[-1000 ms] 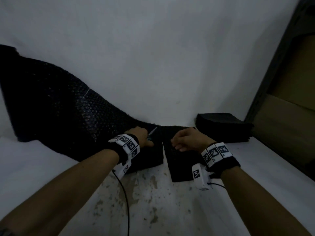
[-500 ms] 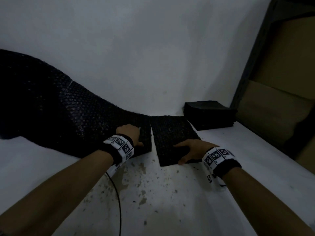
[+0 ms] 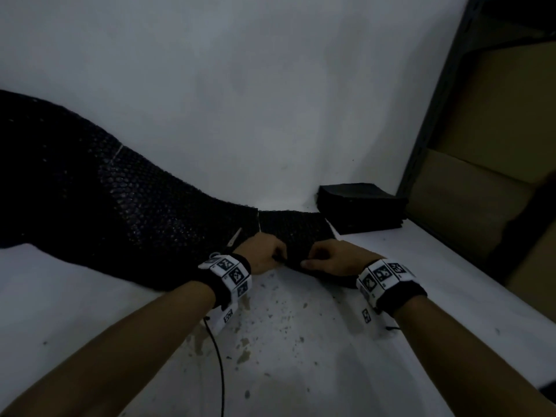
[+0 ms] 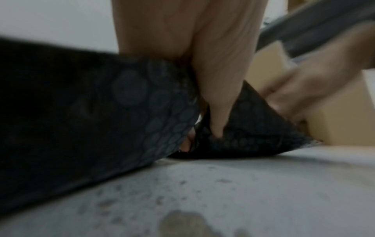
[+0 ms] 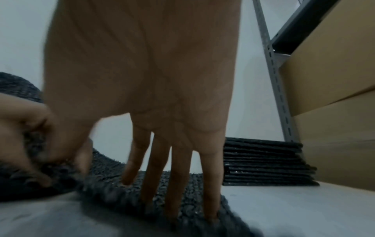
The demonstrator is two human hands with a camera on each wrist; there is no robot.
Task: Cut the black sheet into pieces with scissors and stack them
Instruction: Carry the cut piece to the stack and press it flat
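**Cut piece freed, long sheet left**

White tabletop [image 3: 301,371], stained. Left hand [image 3: 261,255] and right hand [image 3: 334,258] both pinch the near edge of a severed piece [image 3: 296,228]. Scissors [image 3: 234,237] lie beside the left grip. Beyond the right grip: stack [image 3: 361,207], already tall. Left of it: uncut black sheet [image 3: 105,206], long; many cuts remain.

Head looks down; wrists close, sharing fingers [image 4: 219,89].

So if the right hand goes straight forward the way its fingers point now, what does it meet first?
Most likely only more of the cut piece it already touches. The right hand points away from the person toward the white wall. The stack of cut pieces lies right of that line, though depth is unclear.
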